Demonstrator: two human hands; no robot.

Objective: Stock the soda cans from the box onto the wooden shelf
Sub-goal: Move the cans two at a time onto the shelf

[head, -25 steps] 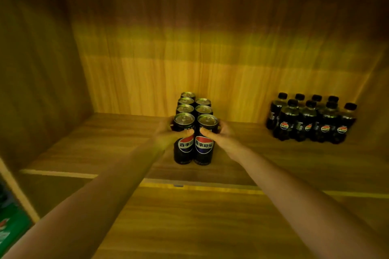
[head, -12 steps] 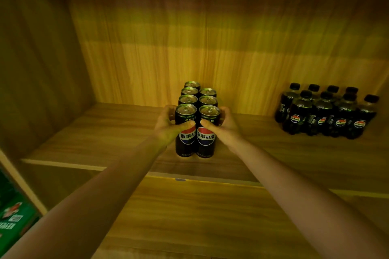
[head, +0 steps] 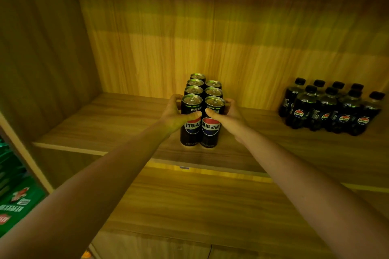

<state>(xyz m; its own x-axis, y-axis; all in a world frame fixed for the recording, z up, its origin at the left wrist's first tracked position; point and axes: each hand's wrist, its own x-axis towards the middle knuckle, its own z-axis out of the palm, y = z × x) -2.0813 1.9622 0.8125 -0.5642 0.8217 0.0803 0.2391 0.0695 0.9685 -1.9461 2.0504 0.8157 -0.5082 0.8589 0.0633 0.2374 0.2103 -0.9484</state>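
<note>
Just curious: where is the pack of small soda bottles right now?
The bottle pack stands at the right rear of the wooden shelf, against the back wall, well right of the soda cans.

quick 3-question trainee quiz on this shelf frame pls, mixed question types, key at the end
1. True or false: the left hand and right hand each grip one of the two front cans.
2. How many can tops show in the left row and in the right row?
3. Multiple choice: the pack of bottles stands A) on the same wooden shelf, to the right of the cans; B) on top of the cans; C) on the shelf below.

Key: 1 true. 2 four left, three right. 3 A.
</note>
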